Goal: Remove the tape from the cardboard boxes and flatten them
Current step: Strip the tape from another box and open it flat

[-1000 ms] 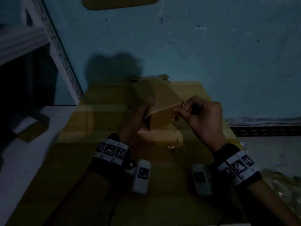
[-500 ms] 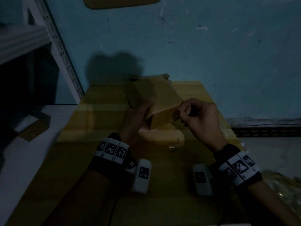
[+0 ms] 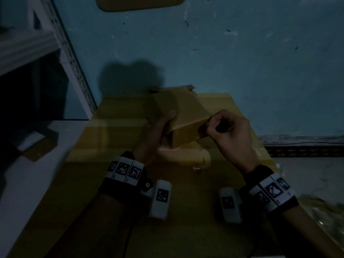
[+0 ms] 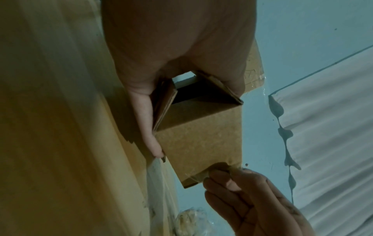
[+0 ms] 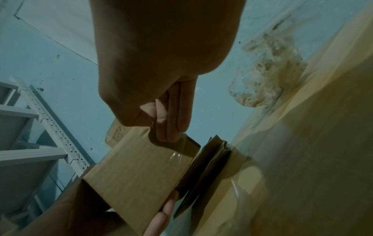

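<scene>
Both hands work: our left hand (image 3: 158, 131) grips the box (image 3: 183, 116); right fingers (image 4: 220, 177) pinch tape (image 5: 177, 153) at its three-o'clock corner.

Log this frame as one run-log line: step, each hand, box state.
step: peeling tape | left hand: holds cardboard box | right hand: pinches tape at box edge | box: unflattened, off table

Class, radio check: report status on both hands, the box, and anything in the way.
Left hand grips cardboard box, held above table. Right hand pinches clear tape at box edge. Nothing blocking.
</scene>
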